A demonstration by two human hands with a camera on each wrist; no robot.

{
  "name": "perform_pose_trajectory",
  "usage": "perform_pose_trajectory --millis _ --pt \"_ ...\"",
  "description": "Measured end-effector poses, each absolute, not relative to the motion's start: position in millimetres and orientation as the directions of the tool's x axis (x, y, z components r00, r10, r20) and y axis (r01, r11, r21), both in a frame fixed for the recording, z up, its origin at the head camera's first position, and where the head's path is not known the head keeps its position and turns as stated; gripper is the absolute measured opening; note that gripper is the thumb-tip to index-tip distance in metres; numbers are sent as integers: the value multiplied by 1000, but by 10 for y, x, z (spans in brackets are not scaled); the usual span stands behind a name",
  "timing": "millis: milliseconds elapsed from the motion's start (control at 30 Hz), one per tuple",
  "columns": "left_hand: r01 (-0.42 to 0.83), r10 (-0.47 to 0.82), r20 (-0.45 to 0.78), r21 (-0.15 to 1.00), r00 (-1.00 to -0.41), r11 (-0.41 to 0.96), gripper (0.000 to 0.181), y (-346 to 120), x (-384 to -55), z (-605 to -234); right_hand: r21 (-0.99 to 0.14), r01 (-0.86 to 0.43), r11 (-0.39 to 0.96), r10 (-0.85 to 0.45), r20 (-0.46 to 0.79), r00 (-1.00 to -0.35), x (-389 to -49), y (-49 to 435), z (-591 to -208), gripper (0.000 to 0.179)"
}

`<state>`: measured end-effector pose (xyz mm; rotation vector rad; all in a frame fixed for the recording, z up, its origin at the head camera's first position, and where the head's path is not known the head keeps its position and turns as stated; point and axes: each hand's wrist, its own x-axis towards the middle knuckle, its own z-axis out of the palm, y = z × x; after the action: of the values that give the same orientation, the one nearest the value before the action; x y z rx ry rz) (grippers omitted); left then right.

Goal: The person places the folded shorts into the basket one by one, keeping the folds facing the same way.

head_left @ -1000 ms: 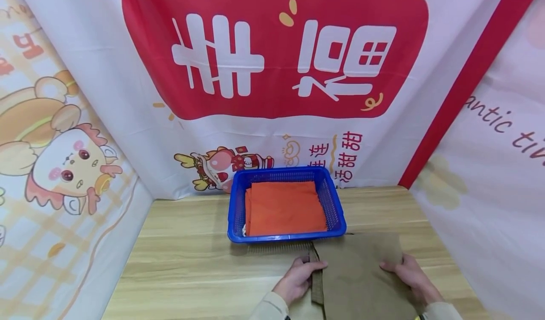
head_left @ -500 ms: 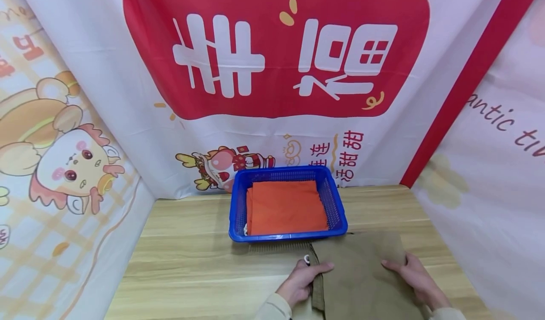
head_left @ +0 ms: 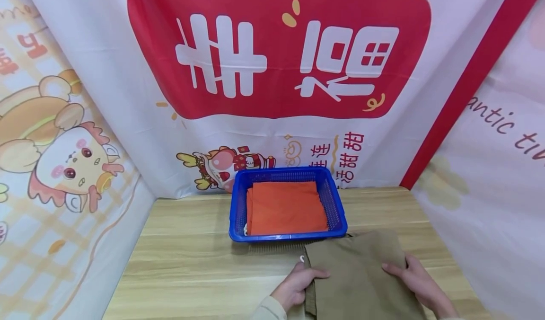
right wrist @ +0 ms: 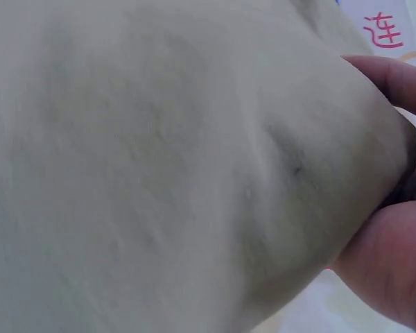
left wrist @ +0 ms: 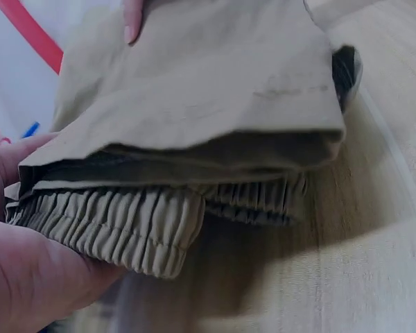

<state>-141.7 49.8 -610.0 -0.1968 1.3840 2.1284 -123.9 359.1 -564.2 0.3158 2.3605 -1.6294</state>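
Folded khaki trousers (head_left: 355, 277) are held between both hands at the front right of the table. My left hand (head_left: 298, 284) pinches their left edge, thumb on top. In the left wrist view, a gathered elastic band (left wrist: 125, 225) pokes out below the folded layers, beside the left palm. On the opposite edge my right hand (head_left: 419, 280) grips the cloth, its thumb over the upper face. The right wrist view is mostly filled by the cloth, with fingers and thumb on either side of its edge. Fingers beneath the trousers are hidden.
A blue plastic basket (head_left: 287, 237) stands at the back middle of the wooden table (head_left: 179, 263), close behind the trousers. Folded orange cloth (head_left: 285, 207) lies in it, with a bit of white showing at its left corner. Printed fabric walls (head_left: 272, 126) enclose the back and sides.
The trousers' far left corner has shifted slightly left and toward the person, and their far edge now slants. Both hands have kept their hold; the basket stays put.
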Motion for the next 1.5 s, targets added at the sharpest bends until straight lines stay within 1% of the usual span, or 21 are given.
perform_pose_trajectory --millis 267,633,800,967,1100,1233,1400,1500 --pt "-485 423 -336 815 -842 -317 30 363 -1351 -5867 -916 289 278 -3 -301 -954 -1187 3519 -5445 54" --pt "-410 415 -282 875 -865 -259 36 186 -1305 -5595 -915 261 306 0 -274 -962 -1175 3390 -5274 56" --pt "-387 427 -262 891 -866 -238 33 111 -1332 -5483 -923 237 302 -16 -254 -967 -1174 3324 -5174 56" --pt "-345 429 -226 912 -875 -223 32 13 -1371 -5351 -931 225 288 -13 -239 -971 -1171 3227 -5052 58" --pt "-312 412 -207 928 -887 -204 36 -67 -1417 -5221 -928 208 309 20 -213 -977 -1172 3129 -4957 59" --pt "-276 383 -193 945 -903 -175 43 -160 -1480 -5074 -933 179 313 29 -179 -983 -1185 3035 -4863 56" --pt "-218 369 -156 967 -916 -133 47 -308 -1605 -4864 -946 156 285 15 -158 -987 -1269 2923 -4731 54" --pt "-184 358 -141 979 -923 -89 46 -397 -1689 -4741 -951 109 290 16 -110 -994 -1339 2857 -4662 53"
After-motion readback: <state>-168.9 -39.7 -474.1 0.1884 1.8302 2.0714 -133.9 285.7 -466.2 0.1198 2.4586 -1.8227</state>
